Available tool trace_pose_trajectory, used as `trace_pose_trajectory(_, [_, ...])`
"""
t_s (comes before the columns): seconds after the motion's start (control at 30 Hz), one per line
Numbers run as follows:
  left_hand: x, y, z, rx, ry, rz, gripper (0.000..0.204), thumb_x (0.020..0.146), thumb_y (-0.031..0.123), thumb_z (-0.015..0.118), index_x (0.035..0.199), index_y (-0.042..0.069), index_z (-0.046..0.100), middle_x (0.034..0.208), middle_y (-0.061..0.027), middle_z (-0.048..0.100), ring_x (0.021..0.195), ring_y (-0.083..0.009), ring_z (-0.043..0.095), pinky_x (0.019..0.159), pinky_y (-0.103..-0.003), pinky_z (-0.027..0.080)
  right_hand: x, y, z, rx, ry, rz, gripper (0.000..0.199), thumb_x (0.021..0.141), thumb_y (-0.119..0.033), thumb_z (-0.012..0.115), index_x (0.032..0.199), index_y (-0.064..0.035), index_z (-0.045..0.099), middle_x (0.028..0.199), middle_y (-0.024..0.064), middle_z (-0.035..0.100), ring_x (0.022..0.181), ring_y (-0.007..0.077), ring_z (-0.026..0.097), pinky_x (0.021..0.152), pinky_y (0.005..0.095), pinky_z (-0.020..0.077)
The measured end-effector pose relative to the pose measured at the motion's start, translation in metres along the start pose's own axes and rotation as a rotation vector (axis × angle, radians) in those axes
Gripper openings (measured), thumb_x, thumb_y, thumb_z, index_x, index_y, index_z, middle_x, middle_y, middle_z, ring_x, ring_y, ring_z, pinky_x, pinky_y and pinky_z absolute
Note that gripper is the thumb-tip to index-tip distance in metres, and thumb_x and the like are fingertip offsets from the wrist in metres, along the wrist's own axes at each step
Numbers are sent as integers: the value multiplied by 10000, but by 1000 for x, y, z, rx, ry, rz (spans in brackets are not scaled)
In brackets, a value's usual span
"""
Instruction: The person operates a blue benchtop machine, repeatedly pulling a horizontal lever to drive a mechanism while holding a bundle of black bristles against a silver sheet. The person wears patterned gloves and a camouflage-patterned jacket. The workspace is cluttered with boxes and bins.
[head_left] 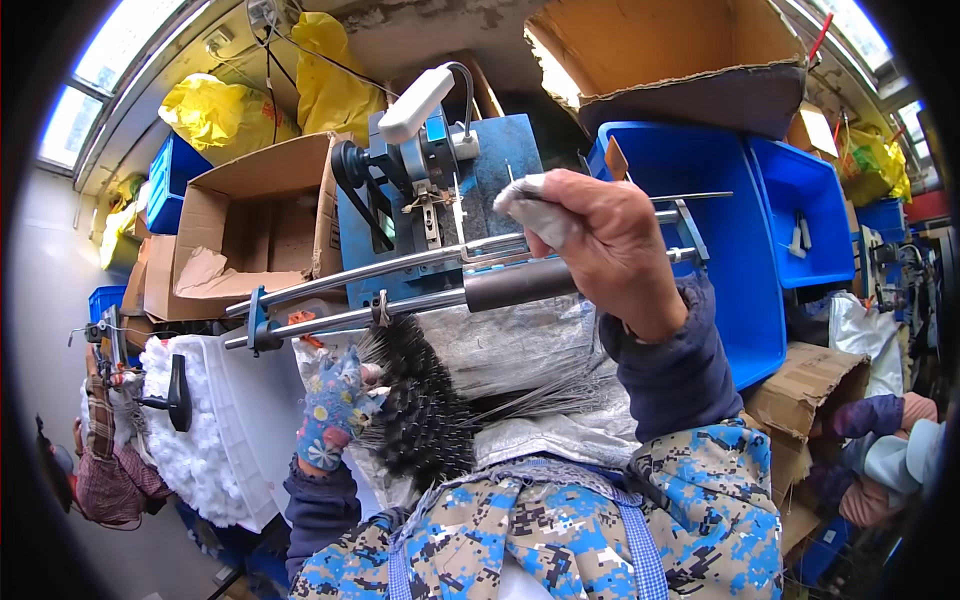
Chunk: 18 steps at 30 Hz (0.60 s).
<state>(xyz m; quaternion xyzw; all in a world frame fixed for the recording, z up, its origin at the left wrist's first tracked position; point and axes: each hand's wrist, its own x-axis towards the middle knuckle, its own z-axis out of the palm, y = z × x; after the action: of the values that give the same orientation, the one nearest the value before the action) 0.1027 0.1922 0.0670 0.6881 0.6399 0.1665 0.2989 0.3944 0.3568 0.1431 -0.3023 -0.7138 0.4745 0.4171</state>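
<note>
My right hand [610, 240] is raised over the metal rails [390, 268], its fingers closed, with white wrapping on the fingertips. Whatever lies inside that grip is hidden. A thin metal rod [690, 196] shows just right of it. My left hand [335, 405], in a blue flowered glove with worn fingertips, has its fingers curled against the left edge of a pile of black bristle brushes [425, 410]; what they pinch is not clear. Thin wire stems [535, 398] lie to the right of the bristles. A dark grey sleeve [520, 285] sits on the nearer rail.
Behind the rails stands a blue machine [430, 170] with a belt and pulley. Cardboard boxes [255, 215] and blue bins [690, 150] flank it. At left, a white tub [230, 420] holds white fluff and a black hair dryer [178, 393]. Other people sit at both sides.
</note>
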Motion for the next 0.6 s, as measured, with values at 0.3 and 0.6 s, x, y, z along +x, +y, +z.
trace_pose_trajectory(0.3, [2, -11, 4, 59, 111, 96, 228, 687, 102, 674, 904, 43, 635, 771, -129, 603, 710, -329, 581, 634, -386, 458, 54, 112, 37, -1280, -47, -55, 140, 759, -100, 548, 862, -56, 633, 895, 140, 583, 847, 288, 585, 699, 405, 472])
trace_pose_trajectory(0.6, [6, 19, 8, 28, 358, 218, 168, 721, 60, 706, 872, 60, 635, 756, -93, 630, 659, -261, 615, 592, -330, 472, 59, 125, 41, -1257, -158, 16, 112, 756, -120, 541, 819, -96, 631, 847, 64, 623, 861, 273, 574, 691, 401, 434])
